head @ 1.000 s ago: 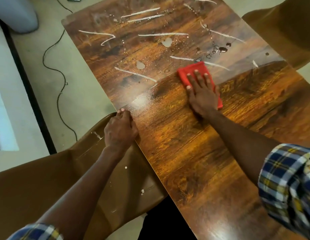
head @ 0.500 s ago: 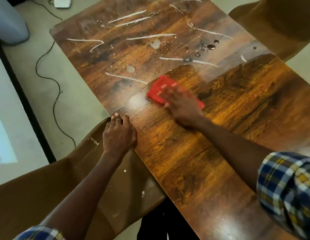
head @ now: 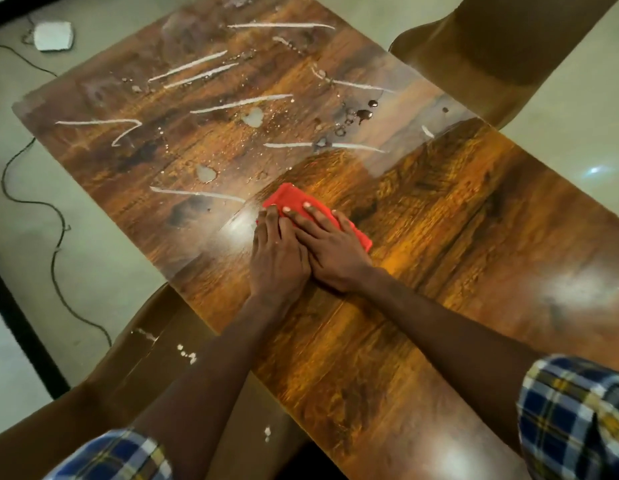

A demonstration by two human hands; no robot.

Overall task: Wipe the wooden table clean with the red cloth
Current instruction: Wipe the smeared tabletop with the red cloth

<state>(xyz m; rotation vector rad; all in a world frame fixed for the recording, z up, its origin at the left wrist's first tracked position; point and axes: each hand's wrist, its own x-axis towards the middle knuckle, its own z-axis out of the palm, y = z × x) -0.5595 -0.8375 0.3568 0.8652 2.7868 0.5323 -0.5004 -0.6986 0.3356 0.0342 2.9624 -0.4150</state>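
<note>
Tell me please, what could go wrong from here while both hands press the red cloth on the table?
1. The red cloth is small and folded; it may smear the white streaks rather than lift them.
2. Pushed droplets could run off the wooden table onto the brown chair.
3. The left hand overlaps the right hand, which may hamper long strokes.

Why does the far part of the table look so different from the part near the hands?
The far part has white streaks and water drops; the near part has none. The far part looks dull and greyish; the near part shines orange-brown. Both are the same wooden table, and the red cloth sits between them.
</note>
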